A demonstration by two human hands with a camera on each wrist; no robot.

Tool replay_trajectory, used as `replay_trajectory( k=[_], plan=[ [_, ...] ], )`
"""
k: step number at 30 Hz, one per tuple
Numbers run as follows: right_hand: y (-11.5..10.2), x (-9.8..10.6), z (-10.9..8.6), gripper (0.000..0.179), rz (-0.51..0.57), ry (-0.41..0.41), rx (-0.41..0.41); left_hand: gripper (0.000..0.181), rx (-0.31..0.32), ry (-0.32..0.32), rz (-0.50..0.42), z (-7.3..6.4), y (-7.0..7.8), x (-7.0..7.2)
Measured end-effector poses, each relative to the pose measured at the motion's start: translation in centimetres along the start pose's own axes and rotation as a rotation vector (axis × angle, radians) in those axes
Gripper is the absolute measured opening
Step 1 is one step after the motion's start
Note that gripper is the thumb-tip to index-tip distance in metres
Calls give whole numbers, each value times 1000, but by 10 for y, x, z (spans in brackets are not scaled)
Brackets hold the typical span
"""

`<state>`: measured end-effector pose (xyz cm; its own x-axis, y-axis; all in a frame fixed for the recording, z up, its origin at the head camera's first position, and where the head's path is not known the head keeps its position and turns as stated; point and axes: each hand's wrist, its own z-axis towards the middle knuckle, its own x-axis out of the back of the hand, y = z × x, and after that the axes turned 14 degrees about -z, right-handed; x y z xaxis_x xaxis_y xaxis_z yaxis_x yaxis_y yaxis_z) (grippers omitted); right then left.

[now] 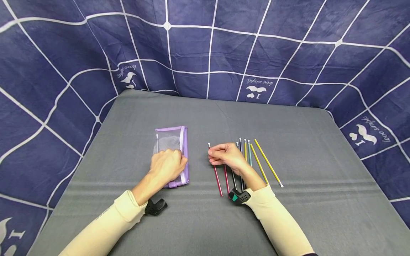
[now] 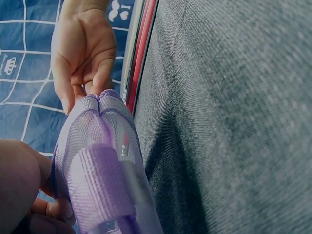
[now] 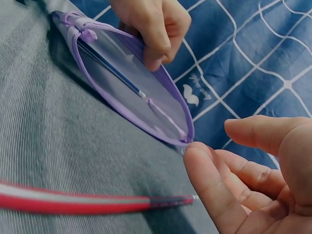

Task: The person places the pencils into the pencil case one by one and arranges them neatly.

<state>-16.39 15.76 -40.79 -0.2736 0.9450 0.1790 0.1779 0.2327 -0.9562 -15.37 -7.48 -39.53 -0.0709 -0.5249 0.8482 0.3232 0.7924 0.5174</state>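
A purple-trimmed mesh zipper pouch (image 1: pixel 184 149) lies on the left part of the table. My left hand (image 1: pixel 168 165) pinches one side of its opening, and the right wrist view shows the mouth of the pouch (image 3: pixel 117 105) spread apart. Inside lies a dark blue pencil (image 3: pixel 109 69) with a white tip. My right hand (image 1: pixel 226 155) hovers to the right of the pouch, over a red pencil (image 1: pixel 217 180). Its thumb and fingers are apart in the right wrist view, with nothing between them.
Several more pencils lie in a row beneath and beyond the right hand, including another red pencil (image 1: pixel 226 177), a green pencil (image 1: pixel 249 153) and a yellow pencil (image 1: pixel 268 162) at the far right. A blue checked cloth (image 1: pixel 224 46) rises behind the grey table (image 1: pixel 320 199).
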Motion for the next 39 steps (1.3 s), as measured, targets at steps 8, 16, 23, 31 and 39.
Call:
replay_trajectory(
  k=[8,16,23,31,39],
  plan=[
    [5,15,-5,31,-19,18,-2,31,12,-5,-1,-1,-2,0],
    [8,33,-8,32,-32,36,7,30,21,-11,-12,0,-4,0],
    [11,47,-15,34,-36,57,2,30,13,4,-12,1,-4,1],
    [14,62,-23,37,-26,83,-8,31,14,-3,-9,3,-3,1],
    [23,78,-29,36,-13,114,-2,31,16,-12,-7,4,-2,0]
  ],
)
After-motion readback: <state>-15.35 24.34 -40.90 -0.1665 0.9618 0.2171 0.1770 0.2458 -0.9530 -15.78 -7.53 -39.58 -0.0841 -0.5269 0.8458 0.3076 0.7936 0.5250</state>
